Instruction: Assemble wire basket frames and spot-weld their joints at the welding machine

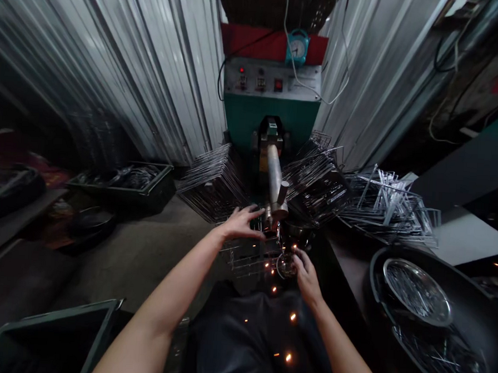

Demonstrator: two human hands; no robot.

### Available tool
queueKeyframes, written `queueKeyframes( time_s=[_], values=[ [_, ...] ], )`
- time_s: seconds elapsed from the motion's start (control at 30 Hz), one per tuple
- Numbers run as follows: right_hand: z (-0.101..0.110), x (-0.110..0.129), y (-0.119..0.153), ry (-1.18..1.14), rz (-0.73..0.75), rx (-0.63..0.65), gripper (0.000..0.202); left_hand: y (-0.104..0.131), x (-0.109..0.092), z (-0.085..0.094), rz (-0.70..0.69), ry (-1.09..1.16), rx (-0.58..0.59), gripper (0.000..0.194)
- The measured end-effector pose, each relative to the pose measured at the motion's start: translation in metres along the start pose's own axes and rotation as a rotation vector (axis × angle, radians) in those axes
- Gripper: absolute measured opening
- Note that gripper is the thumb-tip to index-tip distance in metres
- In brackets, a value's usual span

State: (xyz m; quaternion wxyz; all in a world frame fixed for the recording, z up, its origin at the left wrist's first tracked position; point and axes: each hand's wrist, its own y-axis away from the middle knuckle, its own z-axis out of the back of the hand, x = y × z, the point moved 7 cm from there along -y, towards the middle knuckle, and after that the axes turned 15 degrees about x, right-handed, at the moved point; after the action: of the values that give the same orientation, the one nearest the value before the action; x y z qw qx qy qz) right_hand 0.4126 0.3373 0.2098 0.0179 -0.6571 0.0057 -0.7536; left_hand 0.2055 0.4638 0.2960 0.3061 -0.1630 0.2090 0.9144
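A green machine with a grey control panel stands in front of me, its metal arm reaching toward me. Orange sparks fly from the arm's tip down over my dark apron. My left hand is just left of the tip, thumb and fingers apart, above a thin wire rack. On the right, my right hand is closed with the fingertips together, beside a small round metal piece; what it pinches is too small to make out.
Stacks of wire frames flank the machine arm, with another wire pile farther right. A black tub holds a round metal bowl of short rods. Green crates stand at the left and lower left.
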Motion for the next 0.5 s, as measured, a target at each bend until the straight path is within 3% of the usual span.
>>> queueKeyframes(
  time_s=[0.13,0.27,0.33,0.4,0.5],
  values=[
    [0.025,-0.048,0.069,-0.023,-0.112,-0.017,0.032,0.024,0.04,-0.013,0.103,0.003,0.027,0.111],
    [0.035,-0.076,0.092,-0.356,-0.286,-0.133,0.04,0.036,0.062,-0.022,0.172,0.068,-0.084,0.097],
    [0.043,-0.071,0.098,-0.529,-0.297,-0.197,0.041,0.039,0.06,-0.025,0.144,0.111,-0.139,0.089],
    [0.068,-0.054,0.109,-0.52,-0.251,-0.219,0.037,0.04,0.054,-0.025,0.087,0.148,-0.172,0.089],
    [0.145,-0.026,0.146,-0.062,-0.282,-0.319,0.034,0.04,0.053,-0.024,0.136,0.181,-0.134,0.09]
  ],
)
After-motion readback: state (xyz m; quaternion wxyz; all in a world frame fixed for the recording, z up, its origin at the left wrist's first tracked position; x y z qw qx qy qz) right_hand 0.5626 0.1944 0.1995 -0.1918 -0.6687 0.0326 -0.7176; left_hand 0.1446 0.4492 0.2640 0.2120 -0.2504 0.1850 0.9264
